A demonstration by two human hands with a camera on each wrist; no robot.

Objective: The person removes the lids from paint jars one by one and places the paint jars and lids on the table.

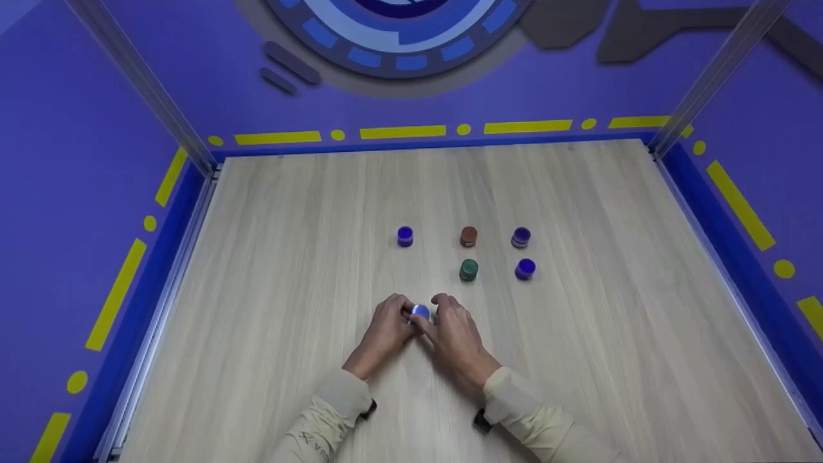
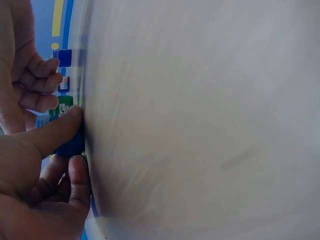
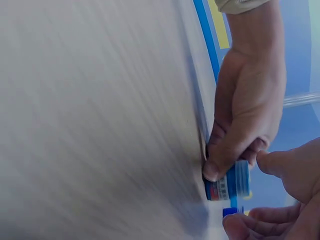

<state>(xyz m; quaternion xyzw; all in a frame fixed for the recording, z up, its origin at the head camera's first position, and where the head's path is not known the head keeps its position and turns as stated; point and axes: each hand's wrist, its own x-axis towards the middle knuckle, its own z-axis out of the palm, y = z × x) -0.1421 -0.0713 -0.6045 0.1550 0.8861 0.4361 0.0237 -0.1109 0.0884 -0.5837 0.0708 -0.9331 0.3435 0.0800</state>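
Note:
Between the two hands, low over the table, is a small blue jar [image 1: 420,312] with a ridged screw lid [image 3: 243,178] and a printed label. My left hand [image 1: 386,325] grips its lower part, thumb along one side and fingers on the other. In the right wrist view the jar's base is at the tabletop. My right hand [image 1: 458,334] is beside the lid with its thumb and fingers spread apart. A small gap seems to separate that thumb from the lid in the right wrist view. Both hands partly cover the jar.
Beyond the hands stand several similar jars: blue [image 1: 405,236], reddish brown [image 1: 469,236], dark purple [image 1: 521,237], green [image 1: 469,270] and violet-blue [image 1: 525,269]. Blue panels with yellow marks border the wooden table [image 1: 289,257] at the back and sides.

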